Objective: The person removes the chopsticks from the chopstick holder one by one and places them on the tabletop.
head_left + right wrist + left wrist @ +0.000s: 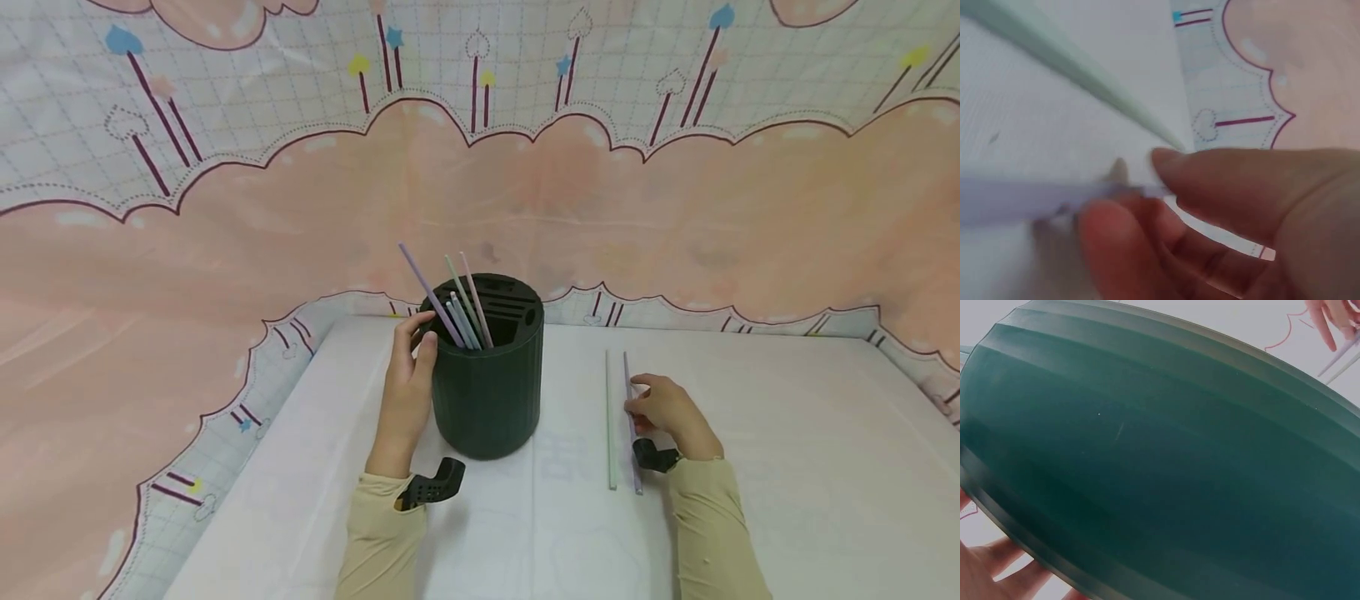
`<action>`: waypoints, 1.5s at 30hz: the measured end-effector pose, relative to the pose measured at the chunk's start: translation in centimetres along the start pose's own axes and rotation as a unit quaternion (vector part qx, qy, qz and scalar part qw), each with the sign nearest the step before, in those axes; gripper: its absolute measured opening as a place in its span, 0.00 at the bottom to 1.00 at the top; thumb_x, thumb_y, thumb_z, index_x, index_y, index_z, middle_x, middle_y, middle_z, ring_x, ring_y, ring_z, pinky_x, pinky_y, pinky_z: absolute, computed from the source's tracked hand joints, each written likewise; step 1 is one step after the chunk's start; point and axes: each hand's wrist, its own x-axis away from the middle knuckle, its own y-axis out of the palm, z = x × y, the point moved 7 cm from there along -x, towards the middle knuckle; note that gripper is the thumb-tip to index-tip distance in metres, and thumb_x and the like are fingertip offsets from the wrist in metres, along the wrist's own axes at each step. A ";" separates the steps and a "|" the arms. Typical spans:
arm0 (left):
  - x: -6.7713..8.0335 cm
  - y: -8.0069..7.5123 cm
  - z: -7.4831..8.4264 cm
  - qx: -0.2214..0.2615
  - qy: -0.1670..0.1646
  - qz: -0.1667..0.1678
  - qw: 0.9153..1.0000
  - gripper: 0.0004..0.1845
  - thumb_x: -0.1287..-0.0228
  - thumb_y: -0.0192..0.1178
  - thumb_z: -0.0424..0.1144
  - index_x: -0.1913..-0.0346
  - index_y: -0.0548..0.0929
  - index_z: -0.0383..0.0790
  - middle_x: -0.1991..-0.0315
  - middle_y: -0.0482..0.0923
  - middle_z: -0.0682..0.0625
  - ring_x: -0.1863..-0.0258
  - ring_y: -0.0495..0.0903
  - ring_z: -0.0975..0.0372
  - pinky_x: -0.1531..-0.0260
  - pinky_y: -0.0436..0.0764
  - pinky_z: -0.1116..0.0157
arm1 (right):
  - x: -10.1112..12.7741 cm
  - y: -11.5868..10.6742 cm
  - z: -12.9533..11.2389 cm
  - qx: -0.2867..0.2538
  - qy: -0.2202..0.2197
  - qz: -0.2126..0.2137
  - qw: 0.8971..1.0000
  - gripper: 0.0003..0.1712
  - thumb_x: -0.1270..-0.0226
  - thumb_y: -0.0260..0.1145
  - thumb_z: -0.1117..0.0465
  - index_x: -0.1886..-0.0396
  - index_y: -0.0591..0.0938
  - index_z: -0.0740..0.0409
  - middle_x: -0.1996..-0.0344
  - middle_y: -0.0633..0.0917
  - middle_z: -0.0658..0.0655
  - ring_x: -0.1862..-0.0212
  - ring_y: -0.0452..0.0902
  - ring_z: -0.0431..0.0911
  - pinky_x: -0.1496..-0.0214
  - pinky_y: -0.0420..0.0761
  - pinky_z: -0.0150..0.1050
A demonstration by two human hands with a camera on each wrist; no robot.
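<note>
A dark green round pen holder [487, 400] stands upright on the table, with several straws [467, 312] in purple, green, pink and blue leaning in its open compartment. My left hand [408, 375] grips its left side near the rim, thumb at the front; in the left wrist view the holder wall [1147, 450] fills most of the picture. To the right, my right hand [663, 408] pinches a purple straw [627, 375] between thumb and fingers, near the straw's middle. A pale green straw [611, 417] lies alongside it on the table.
The white table [825, 467] reaches back to a peach and white patterned cloth [675, 225]. Slots and a small round hole mark the holder's top [501, 287]. Each wrist wears a black camera mount [438, 482].
</note>
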 end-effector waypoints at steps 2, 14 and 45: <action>0.0 0.1 0.1 -0.003 0.000 -0.001 1.000 0.20 0.33 0.41 0.55 0.40 0.61 0.58 0.35 0.54 0.55 0.37 0.56 0.60 0.44 0.62 0.51 | -0.1 -0.4 -0.4 0.011 -0.010 0.012 1.000 0.28 0.38 0.57 0.64 0.40 0.63 0.68 0.68 0.77 0.62 0.81 0.75 0.43 0.74 0.76 0.36; -0.1 0.3 0.1 -0.016 -0.013 0.007 1.000 0.20 0.33 0.41 0.55 0.40 0.61 0.59 0.34 0.54 0.54 0.37 0.56 0.59 0.44 0.62 0.50 | 2.4 -4.1 -8.2 -0.074 -0.207 0.232 0.948 0.20 0.33 0.52 0.51 0.47 0.74 0.55 0.65 0.81 0.56 0.66 0.78 0.46 0.63 0.76 0.42; 0.4 -0.3 0.3 0.005 -0.014 0.004 1.000 0.20 0.34 0.41 0.56 0.40 0.62 0.59 0.34 0.54 0.54 0.37 0.56 0.59 0.44 0.62 0.50 | 11.3 4.6 -22.2 0.050 -0.512 0.296 0.805 0.20 0.34 0.52 0.50 0.48 0.77 0.55 0.55 0.79 0.51 0.52 0.66 0.48 0.37 0.50 0.52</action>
